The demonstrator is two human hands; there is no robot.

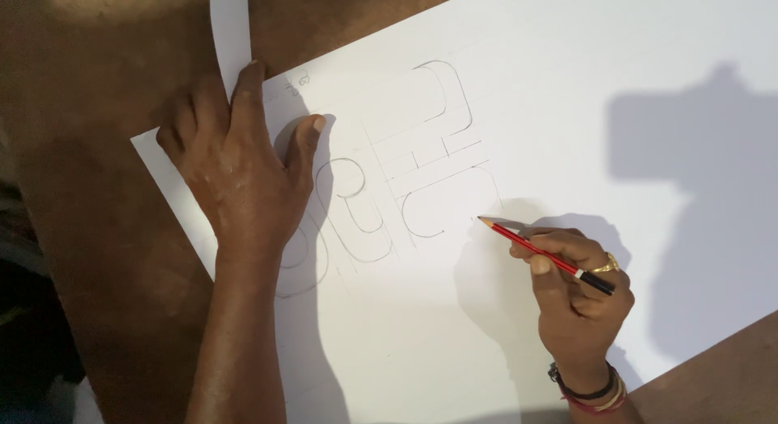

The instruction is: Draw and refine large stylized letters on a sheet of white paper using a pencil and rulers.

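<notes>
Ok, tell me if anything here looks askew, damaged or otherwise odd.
Only one thing stands out: the white paper sheet lies at a slant across the brown table. The left hand presses flat on its corner, and the right hand holds a red pencil above the pencilled outlines. No tears or spills show.

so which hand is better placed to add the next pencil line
Probably the right hand: it grips the red pencil, tip at the drawing. The left hand lies flat on the paper.

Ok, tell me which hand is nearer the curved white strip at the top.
Left. The left hand lies flat on the paper, fingertips touching the strip. The right hand holds a pencil far off, lower right.
</notes>
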